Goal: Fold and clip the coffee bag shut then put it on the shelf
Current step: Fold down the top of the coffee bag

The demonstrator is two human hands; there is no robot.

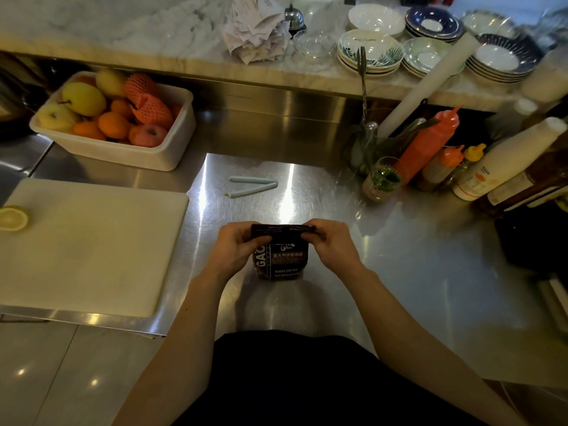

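Observation:
A dark coffee bag (284,262) with white lettering stands upright on the steel counter (399,256) in front of me. Its top is bent over toward me. My left hand (235,249) pinches the bag's top left corner and my right hand (333,245) pinches the top right corner. A pale blue bag clip (253,186) lies open in a V shape on the counter beyond the bag, apart from both hands. The marble shelf (129,32) runs along the back, above the counter.
A white cutting board (92,241) with a lemon half (12,218) lies at left. Behind it sits a white tub of fruit (123,149). Sauce bottles (430,149) and a glass (382,179) crowd the right. Stacked plates (370,53) and paper slips (258,29) sit on the shelf.

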